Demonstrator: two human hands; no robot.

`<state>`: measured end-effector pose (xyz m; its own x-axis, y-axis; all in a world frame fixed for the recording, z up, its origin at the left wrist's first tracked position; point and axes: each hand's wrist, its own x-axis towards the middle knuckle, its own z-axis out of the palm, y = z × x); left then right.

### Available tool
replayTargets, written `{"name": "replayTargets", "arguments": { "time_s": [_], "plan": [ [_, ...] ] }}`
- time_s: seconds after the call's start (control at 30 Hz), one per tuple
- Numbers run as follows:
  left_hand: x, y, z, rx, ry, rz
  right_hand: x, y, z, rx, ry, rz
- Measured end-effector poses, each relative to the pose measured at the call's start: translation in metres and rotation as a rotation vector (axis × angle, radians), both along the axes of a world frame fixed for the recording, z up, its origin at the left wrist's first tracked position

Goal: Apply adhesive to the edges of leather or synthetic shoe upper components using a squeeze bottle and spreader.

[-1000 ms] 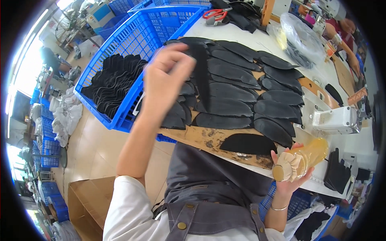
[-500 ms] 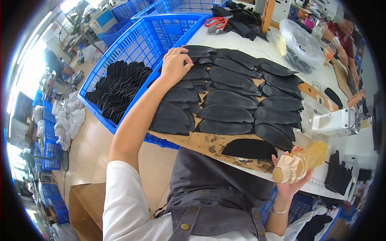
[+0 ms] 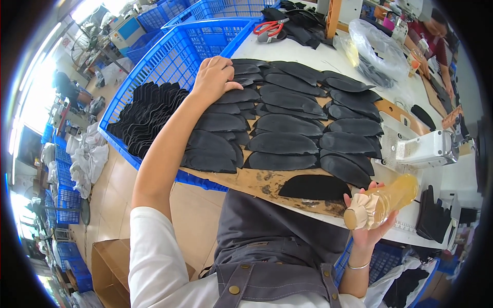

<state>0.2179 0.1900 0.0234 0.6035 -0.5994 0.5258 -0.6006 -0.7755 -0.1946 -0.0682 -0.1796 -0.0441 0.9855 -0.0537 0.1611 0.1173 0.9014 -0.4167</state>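
A brown board (image 3: 241,180) carries overlapping rows of black, leaf-shaped fabric pieces (image 3: 287,123) with dull grey faces. My left hand (image 3: 213,81) rests at the board's far left corner, fingers bent and thumb stretched apart over the outermost pieces; nothing shows in its grasp. One single black half-oval piece (image 3: 314,188) lies flat by the board's near edge. Beside it my right hand (image 3: 368,233) is closed around a clear bottle (image 3: 393,199) of yellowish contents. The bottle is tilted, its beige-wrapped end pointing down and left.
On the left, a blue crate (image 3: 115,110) holds stacked wavy black pieces (image 3: 149,115). Red-handled scissors (image 3: 269,27), black scraps and a plastic bag (image 3: 380,49) lie on the white table. A white sewing machine arm (image 3: 426,148) stands right. Another person (image 3: 436,43) works at far right.
My left hand's thumb has moved away from its fingers, and the hand has shifted slightly left. The bottle stays in my right hand. The whole view has shifted a little.
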Motion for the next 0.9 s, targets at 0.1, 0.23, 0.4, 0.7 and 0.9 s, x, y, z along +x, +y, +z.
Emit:
{"name": "replayTargets", "arguments": {
  "time_s": [0.1,0.23,0.4,0.7,0.9],
  "plan": [
    [-0.010,-0.003,0.007,-0.087,-0.057,-0.002,0.000,0.000,0.001,-0.017,-0.011,0.009],
    [-0.061,-0.032,0.021,-0.310,0.061,-0.034,0.000,0.000,0.002,0.000,-0.039,0.035],
    [-0.171,-0.061,-0.011,-0.301,0.055,-0.353,-0.002,0.000,0.000,0.032,0.079,-0.309],
    [-0.218,-0.068,-0.061,-0.471,0.134,-0.427,0.025,0.053,0.068,-0.902,-0.064,-0.371],
    [-0.221,-0.065,-0.072,-0.436,0.067,-0.439,0.046,0.081,0.068,-1.345,-0.315,-0.180]
  ]
}}
